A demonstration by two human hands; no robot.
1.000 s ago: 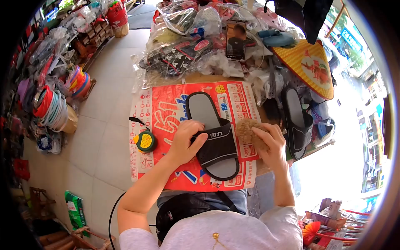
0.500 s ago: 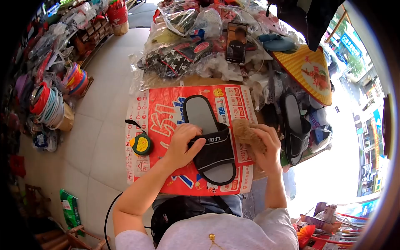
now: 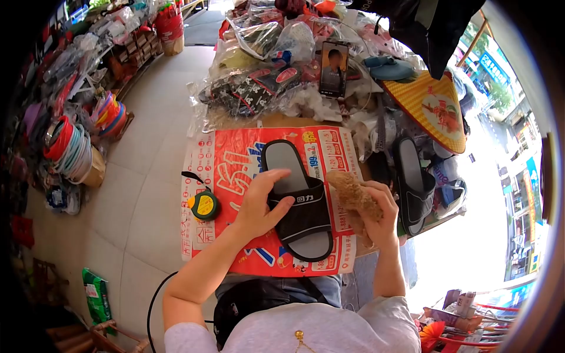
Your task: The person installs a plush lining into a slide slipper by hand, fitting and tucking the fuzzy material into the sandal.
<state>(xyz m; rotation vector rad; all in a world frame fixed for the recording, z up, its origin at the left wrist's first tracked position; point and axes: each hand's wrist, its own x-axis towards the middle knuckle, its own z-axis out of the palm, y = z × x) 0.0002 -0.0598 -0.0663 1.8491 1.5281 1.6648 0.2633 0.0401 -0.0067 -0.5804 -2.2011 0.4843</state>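
A black and grey slide slipper [image 3: 301, 217], with white lettering on its strap, lies on a red and white printed sheet [image 3: 232, 147] in front of me. My left hand [image 3: 259, 203] is at the slipper's left side, thumb and fingers apart, with the thumb over the strap's edge. Whether it touches the strap I cannot tell. On the other side, my right hand [image 3: 379, 215] grips a fuzzy brown cloth [image 3: 353, 195], held just right of the slipper. A second matching slipper [image 3: 414, 185] lies further right. Left of my left hand sits a green and yellow tape measure [image 3: 204, 205].
Plastic-wrapped goods [image 3: 253, 88] are piled at the table's back, where a phone [image 3: 333, 69] leans upright. A yellow conical hat [image 3: 432, 109] rests at the right. Stacked wares [image 3: 70, 150] line the left side beside a tiled floor [image 3: 147, 176].
My left hand's fingers have lifted and spread from the slipper's strap. My right hand has turned the brown cloth slightly. The whole view has shifted a little.
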